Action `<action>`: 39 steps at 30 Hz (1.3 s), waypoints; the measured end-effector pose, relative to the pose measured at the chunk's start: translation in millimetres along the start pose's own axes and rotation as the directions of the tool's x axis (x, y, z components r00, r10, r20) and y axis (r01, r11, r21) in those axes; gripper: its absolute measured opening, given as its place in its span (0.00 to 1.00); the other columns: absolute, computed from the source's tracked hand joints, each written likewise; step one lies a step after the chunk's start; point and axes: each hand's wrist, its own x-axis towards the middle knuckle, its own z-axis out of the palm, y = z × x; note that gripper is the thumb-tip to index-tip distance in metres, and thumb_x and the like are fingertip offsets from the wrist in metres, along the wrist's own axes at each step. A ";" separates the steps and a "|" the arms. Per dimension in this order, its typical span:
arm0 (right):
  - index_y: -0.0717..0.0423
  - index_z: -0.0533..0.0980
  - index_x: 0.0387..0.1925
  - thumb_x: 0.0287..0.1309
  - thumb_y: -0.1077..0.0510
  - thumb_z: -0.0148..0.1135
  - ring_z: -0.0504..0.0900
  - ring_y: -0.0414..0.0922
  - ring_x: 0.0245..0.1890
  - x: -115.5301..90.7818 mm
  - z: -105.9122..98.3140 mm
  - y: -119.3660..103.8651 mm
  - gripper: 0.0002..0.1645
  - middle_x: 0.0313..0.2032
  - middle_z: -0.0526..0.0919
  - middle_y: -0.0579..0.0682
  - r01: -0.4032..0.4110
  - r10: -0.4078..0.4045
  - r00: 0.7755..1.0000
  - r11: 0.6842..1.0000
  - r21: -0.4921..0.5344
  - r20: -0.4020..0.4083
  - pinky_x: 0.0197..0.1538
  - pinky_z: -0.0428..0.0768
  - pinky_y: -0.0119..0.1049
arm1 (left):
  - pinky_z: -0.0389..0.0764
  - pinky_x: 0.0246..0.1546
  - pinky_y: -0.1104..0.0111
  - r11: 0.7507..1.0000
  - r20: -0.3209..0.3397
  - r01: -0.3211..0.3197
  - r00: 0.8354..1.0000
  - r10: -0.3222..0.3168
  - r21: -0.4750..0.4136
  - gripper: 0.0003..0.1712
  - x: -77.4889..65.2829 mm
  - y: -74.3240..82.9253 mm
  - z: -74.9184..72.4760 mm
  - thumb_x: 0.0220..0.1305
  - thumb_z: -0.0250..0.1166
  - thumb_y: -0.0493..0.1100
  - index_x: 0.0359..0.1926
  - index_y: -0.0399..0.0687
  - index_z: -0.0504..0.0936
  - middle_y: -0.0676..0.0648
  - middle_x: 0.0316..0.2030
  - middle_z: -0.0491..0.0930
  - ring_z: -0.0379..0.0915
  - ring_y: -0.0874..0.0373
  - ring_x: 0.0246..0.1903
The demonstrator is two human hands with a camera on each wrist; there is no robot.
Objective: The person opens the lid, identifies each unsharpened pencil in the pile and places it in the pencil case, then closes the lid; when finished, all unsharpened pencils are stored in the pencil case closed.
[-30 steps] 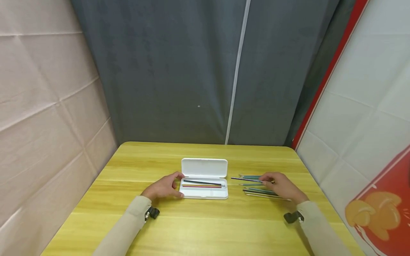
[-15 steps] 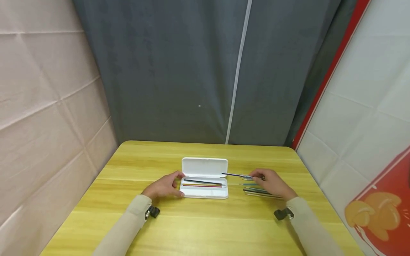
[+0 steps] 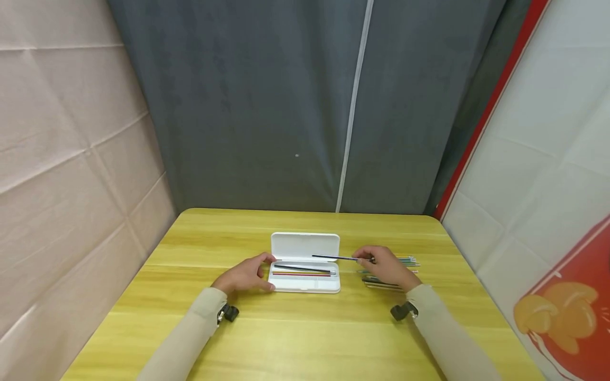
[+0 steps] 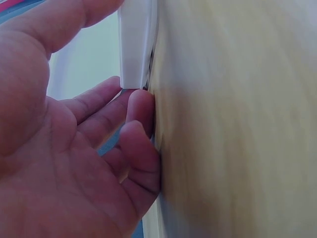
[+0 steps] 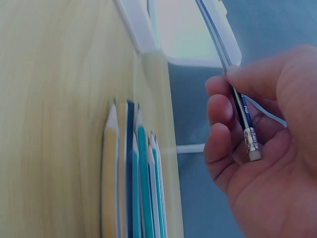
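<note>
A white pencil case [image 3: 288, 286] lies open on the table, its lid [image 3: 305, 245] raised at the back. Inside lie a dark pencil [image 3: 297, 269], a red one and a yellow one. My left hand [image 3: 244, 275] holds the case's left end, thumb at the front corner and fingers at the back one. Between thumb and fingertips my right hand [image 3: 385, 265] pinches a dark blue striped pencil [image 5: 218, 44], its eraser end toward the palm. That pencil's point reaches left over the case's hinge side, in front of the lid.
To the right of the case, partly under my right hand, several loose pencils [image 5: 143, 183] lie on the wooden table [image 3: 305, 333], teal, dark and natural-wood ones. A grey curtain [image 3: 257, 116] hangs behind the table's far edge.
My right hand has carried the dark blue pencil left from the loose pencils, until its point is over the case. The left hand has stayed at the case.
</note>
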 end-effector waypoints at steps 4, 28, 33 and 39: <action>0.50 0.85 0.53 0.76 0.58 0.61 0.84 0.40 0.45 6.0 7.9 -4.7 0.11 0.48 0.89 0.50 0.028 -0.028 1.000 1.000 0.006 0.014 0.48 0.83 0.38 | 0.70 0.37 0.63 1.000 0.004 -0.001 1.000 0.001 0.001 0.44 -0.5 -0.4 -0.3 0.53 0.85 0.52 0.67 0.52 0.73 0.47 0.51 0.76 0.69 0.53 0.40; 0.53 0.86 0.52 0.74 0.62 0.64 0.86 0.42 0.48 36.2 51.2 -22.6 0.11 0.49 0.89 0.48 0.117 -0.118 0.993 0.992 0.049 0.027 0.53 0.84 0.37 | 0.70 0.39 0.61 1.000 0.009 0.009 1.000 -0.009 -0.003 0.43 -2.3 -2.9 -0.5 0.52 0.85 0.52 0.66 0.53 0.74 0.46 0.45 0.77 0.70 0.52 0.40; 0.51 0.86 0.51 0.73 0.62 0.64 0.86 0.41 0.48 43.0 59.9 -23.5 0.10 0.48 0.89 0.46 0.114 -0.115 0.993 0.993 0.035 0.028 0.54 0.84 0.37 | 0.70 0.38 0.61 1.000 0.008 0.005 1.000 -0.005 -0.008 0.42 -2.2 -2.8 -1.1 0.53 0.84 0.52 0.66 0.54 0.74 0.46 0.45 0.76 0.69 0.52 0.40; 0.51 0.86 0.50 0.72 0.61 0.65 0.86 0.42 0.50 46.5 66.6 -28.1 0.10 0.48 0.89 0.45 0.087 -0.088 0.995 0.996 0.036 0.041 0.57 0.84 0.40 | 0.70 0.37 0.63 1.000 0.006 0.002 1.000 -0.002 -0.007 0.42 -3.5 -2.9 -0.2 0.53 0.84 0.51 0.65 0.54 0.74 0.47 0.50 0.76 0.69 0.53 0.39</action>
